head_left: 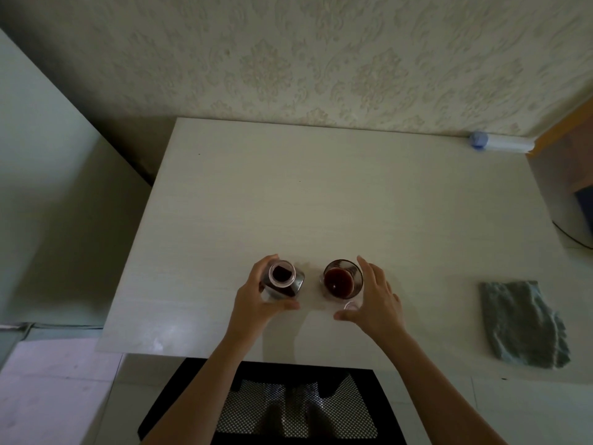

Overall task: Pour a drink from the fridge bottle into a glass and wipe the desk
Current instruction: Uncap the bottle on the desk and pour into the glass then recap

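An uncapped bottle [284,279] of dark red drink stands upright on the pale desk [321,200], near its front edge. My left hand [256,300] is wrapped around the bottle's left side. To its right stands a glass [341,279] holding dark red drink. My right hand [375,297] is curved beside the glass on its right, fingers apart; whether it touches the glass I cannot tell. A small pale cap [351,306] lies by the glass's base, partly hidden by my right thumb. A grey-green cloth [523,326] lies crumpled at the desk's right front.
A blue-capped white tube or roll [500,143] lies at the desk's back right corner against the patterned wall. A black mesh chair [295,406] sits below the front edge. A pale cabinet [48,187] stands to the left. A dark cable [571,237] runs on the right.
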A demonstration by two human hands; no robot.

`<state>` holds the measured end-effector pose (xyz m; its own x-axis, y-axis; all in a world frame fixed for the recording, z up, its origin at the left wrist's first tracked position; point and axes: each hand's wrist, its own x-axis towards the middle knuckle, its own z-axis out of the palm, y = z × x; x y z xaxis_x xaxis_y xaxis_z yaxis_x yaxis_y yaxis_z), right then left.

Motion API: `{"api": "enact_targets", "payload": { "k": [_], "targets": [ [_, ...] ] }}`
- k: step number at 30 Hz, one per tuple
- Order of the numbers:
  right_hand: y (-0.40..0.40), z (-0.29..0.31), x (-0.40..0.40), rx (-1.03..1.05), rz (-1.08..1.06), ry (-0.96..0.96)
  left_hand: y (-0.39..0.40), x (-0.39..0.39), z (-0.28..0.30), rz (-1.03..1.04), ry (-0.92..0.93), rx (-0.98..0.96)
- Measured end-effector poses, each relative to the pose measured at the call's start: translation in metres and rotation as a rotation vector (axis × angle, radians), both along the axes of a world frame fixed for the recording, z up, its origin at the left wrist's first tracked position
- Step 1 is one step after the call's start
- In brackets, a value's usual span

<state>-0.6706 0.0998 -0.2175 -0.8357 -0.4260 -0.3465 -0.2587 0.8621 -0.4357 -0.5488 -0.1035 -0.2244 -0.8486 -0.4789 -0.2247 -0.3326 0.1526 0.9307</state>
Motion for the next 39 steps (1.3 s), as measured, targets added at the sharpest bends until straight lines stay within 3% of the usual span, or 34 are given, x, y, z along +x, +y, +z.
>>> {"api": "enact_targets", "payload": {
  "k": [5, 21, 26, 29, 35, 39],
  "targets": [
    [0.013, -0.012, 0.01, 0.109, -0.064, -0.038, 0.003, 0.002, 0.003, 0.017, -0.012, -0.044],
    [0.012, -0.036, 0.012, -0.03, -0.18, 0.02, 0.009, 0.004, 0.007, 0.053, -0.074, -0.098],
    [0.019, -0.002, -0.003, -0.192, -0.345, 0.187, 0.009, 0.005, 0.006, 0.044, -0.071, -0.105],
    [-0.001, 0.037, -0.011, -0.517, -0.368, 0.229, 0.007, 0.004, 0.002, 0.026, -0.083, -0.162],
    [-0.062, 0.107, 0.012, -0.936, -0.066, 0.086, 0.005, 0.006, 0.001, 0.014, -0.108, -0.198],
    [-0.081, 0.109, 0.036, -0.901, 0.099, -0.122, 0.004, 0.007, 0.001, -0.012, -0.107, -0.222]
  ]
}}
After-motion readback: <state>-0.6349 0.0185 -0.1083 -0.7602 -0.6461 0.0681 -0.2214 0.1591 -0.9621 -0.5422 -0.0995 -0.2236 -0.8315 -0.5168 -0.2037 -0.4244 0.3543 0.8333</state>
